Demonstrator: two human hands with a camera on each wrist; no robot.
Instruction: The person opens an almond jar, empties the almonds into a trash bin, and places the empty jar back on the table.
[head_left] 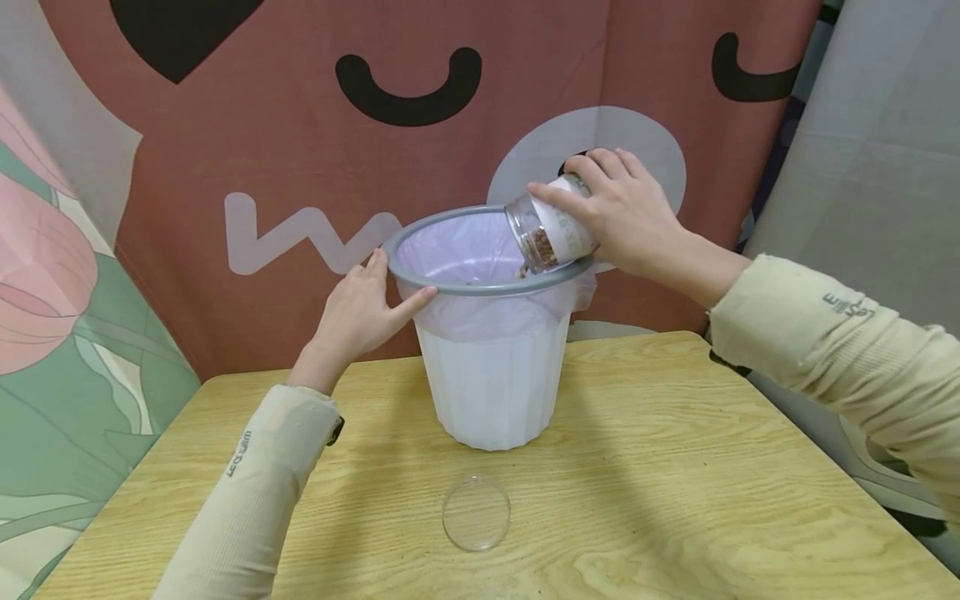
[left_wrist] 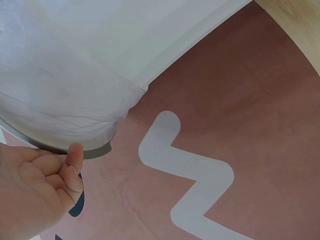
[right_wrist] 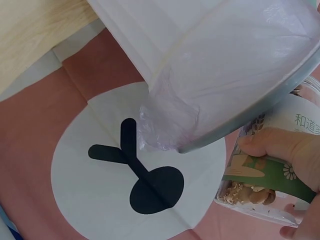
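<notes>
A white trash can (head_left: 487, 383) stands upright on the table, lined with a thin lilac bag (head_left: 457, 246) under a grey rim ring (head_left: 480, 289). My left hand (head_left: 356, 308) holds the rim at its left, thumb along the front edge; in the left wrist view its curled fingers (left_wrist: 74, 159) meet the ring. My right hand (head_left: 626, 208) grips a clear jar (head_left: 558, 225) with a printed label, tipped mouth-down to the left over the can's right side. Brown nut-like pieces (right_wrist: 250, 194) show inside the jar. Small bits (head_left: 522, 272) lie just below its mouth.
A clear round lid (head_left: 476, 514) lies flat on the wood-grain table (head_left: 675, 500) in front of the can. Behind hangs a reddish-brown printed curtain (head_left: 300, 150), with a green and pink floral one (head_left: 67, 375) to the left.
</notes>
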